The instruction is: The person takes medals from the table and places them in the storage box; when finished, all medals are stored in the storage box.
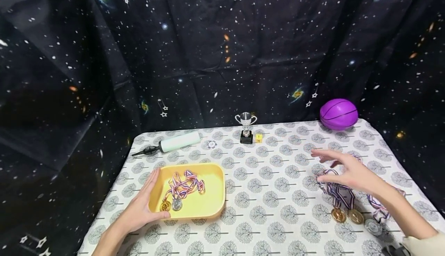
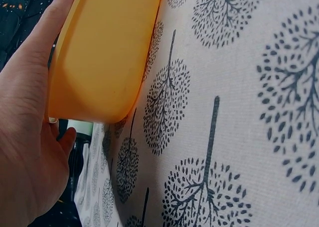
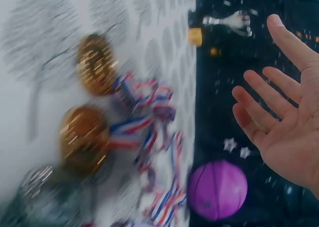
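Note:
On the left, a yellow plastic tub (image 1: 212, 186) stands on the table. A gold medal (image 1: 165, 205) and a silver medal (image 1: 177, 204) lie in it with their striped ribbons (image 1: 184, 186) tangled. My left hand (image 1: 139, 205) grips the tub's left end, thumb at the near rim and fingers along the outer side. Over on the right, my right hand (image 1: 351, 173) hovers empty, fingers spread, above more medals. Beneath it are two gold-coloured medals (image 1: 338, 215) and a silver medal (image 1: 373, 227) with red, white and blue ribbons (image 3: 144, 97), partly covered by the hand and forearm.
A trophy cup (image 1: 246, 128) stands at the back beside a small yellow block (image 1: 259, 138). Back left lie a pale green hand pump (image 1: 179, 142) and a small round disc (image 1: 212, 144). A purple ball (image 1: 338, 114) sits at the back right corner, before a dark star-printed curtain (image 1: 208, 55).

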Available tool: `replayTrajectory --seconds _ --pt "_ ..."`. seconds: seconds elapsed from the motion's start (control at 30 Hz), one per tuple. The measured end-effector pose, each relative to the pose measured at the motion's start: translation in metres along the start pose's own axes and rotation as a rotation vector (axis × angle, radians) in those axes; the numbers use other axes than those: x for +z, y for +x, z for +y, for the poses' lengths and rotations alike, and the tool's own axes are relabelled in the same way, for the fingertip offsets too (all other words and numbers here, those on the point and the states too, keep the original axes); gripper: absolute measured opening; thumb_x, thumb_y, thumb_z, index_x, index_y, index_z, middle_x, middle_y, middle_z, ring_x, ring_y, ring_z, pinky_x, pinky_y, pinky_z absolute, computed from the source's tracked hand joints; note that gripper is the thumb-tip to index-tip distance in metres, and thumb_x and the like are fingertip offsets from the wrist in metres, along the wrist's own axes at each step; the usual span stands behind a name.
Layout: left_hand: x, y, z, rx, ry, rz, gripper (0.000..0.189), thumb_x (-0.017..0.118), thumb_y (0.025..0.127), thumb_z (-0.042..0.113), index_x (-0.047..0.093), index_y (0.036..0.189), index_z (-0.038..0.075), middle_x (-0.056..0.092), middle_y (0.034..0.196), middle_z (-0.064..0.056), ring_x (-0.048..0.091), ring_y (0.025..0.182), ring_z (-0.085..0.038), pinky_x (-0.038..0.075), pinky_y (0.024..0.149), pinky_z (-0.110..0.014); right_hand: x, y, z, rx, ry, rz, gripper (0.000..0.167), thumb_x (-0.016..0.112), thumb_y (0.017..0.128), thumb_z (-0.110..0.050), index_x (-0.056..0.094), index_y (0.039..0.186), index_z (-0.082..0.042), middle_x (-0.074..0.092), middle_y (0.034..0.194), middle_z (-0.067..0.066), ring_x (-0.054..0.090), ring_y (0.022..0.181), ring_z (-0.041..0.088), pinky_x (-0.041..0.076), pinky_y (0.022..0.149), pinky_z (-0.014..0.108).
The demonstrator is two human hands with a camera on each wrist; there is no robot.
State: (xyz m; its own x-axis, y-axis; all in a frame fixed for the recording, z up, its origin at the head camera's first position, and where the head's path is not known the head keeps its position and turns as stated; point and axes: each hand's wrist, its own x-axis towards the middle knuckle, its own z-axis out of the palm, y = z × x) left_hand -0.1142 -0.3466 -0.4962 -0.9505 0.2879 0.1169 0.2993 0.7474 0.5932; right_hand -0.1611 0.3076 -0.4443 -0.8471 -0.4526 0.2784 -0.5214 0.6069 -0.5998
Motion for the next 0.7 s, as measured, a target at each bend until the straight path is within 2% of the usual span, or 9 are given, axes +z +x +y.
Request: replayTrajectory --seconds 0.07,0.2,0.3,0.4,0.43,0.5,0.6,0.67,0.7 --pt "0.000 0.000 0.000 0.001 -0.001 -0.001 0.142 0.098 0.071 0.049 0.006 0.172 0.013 0.001 0.179 -0.008 0.007 0.162 -0.044 0.016 0.121 -0.076 -0.001 -0.012 0.008 -0.002 -0.002 0.021 0.076 0.093 0.082 -0.020 0.060 0.150 -0.012 0.068 0.141 0.005 0.064 0.108 0.006 0.057 0.087 0.026" --pt "-0.001 -0.001 0.001 -0.001 -0.004 -0.003 0.142 0.098 0.071 0.049 0.005 0.172 0.014 0.001 0.179 -0.008 0.007 0.161 -0.047 0.016 0.120 -0.077 -0.002 -0.036 0.021 0.035 0.004 0.036 0.071 0.094 0.080 -0.018 0.065 0.145 -0.016 0.072 0.129 -0.005 0.064 0.092 0.009 0.056 0.072 0.027" --pt "0.000 0.000 0.001 -0.004 -0.002 -0.003 0.142 0.098 0.071 0.049 0.005 0.172 0.014 0.001 0.179 -0.008 0.008 0.161 -0.046 0.017 0.119 -0.078 -0.001 -0.051 0.028 0.071 0.002 0.022 0.068 0.094 0.081 -0.019 0.067 0.143 -0.016 0.073 0.121 -0.007 0.064 0.088 0.011 0.055 0.068 0.028" --pt "0.000 0.000 0.001 -0.006 0.000 -0.004 0.142 0.098 0.071 0.049 0.005 0.172 0.015 0.001 0.179 -0.008 0.007 0.161 -0.045 0.017 0.119 -0.077 0.000 -0.065 0.033 0.085 -0.042 0.009 0.065 0.094 0.080 -0.023 0.069 0.139 -0.014 0.075 0.121 -0.003 0.065 0.096 0.007 0.056 0.076 0.026" --pt "0.000 0.000 0.001 -0.006 0.001 -0.003 0.142 0.098 0.070 0.048 0.005 0.172 0.015 0.001 0.179 -0.008 0.007 0.162 -0.044 0.017 0.119 -0.077 0.001 -0.069 0.035 0.089 -0.046 0.005 0.063 0.094 0.080 -0.023 0.070 0.138 -0.014 0.075 0.121 -0.002 0.064 0.095 0.006 0.055 0.074 0.024" --pt "0.000 -0.001 0.001 -0.005 0.000 -0.002 0.142 0.098 0.070 0.048 0.005 0.173 0.015 0.001 0.179 -0.008 0.007 0.162 -0.044 0.017 0.119 -0.077 0.003 -0.076 0.038 0.095 -0.075 0.010 0.059 0.095 0.079 -0.025 0.073 0.133 -0.016 0.076 0.123 -0.003 0.061 0.105 0.000 0.049 0.085 0.014" --pt "0.001 -0.001 0.001 -0.003 0.001 -0.001 0.142 0.098 0.070 0.048 0.006 0.172 0.015 0.002 0.179 -0.008 0.007 0.162 -0.043 0.017 0.120 -0.076 0.008 -0.086 0.042 0.084 -0.104 0.032 0.054 0.097 0.074 -0.027 0.077 0.124 -0.018 0.076 0.121 -0.004 0.059 0.107 -0.004 0.038 0.089 0.003" --pt "0.001 -0.001 0.001 -0.002 0.000 0.000 0.142 0.098 0.070 0.048 0.006 0.172 0.014 0.002 0.179 -0.008 0.007 0.162 -0.042 0.017 0.120 -0.076 0.013 -0.092 0.043 0.058 -0.146 0.050 0.053 0.099 0.070 -0.029 0.079 0.119 -0.020 0.076 0.120 -0.007 0.058 0.109 -0.006 0.033 0.093 0.000" --pt "0.000 -0.001 0.001 -0.003 0.000 0.000 0.142 0.098 0.070 0.048 0.006 0.172 0.014 0.002 0.179 -0.008 0.007 0.162 -0.042 0.017 0.120 -0.076 0.016 -0.094 0.044 0.046 -0.154 0.057 0.053 0.100 0.069 -0.029 0.080 0.117 -0.020 0.076 0.118 -0.008 0.059 0.102 -0.005 0.034 0.089 0.000"
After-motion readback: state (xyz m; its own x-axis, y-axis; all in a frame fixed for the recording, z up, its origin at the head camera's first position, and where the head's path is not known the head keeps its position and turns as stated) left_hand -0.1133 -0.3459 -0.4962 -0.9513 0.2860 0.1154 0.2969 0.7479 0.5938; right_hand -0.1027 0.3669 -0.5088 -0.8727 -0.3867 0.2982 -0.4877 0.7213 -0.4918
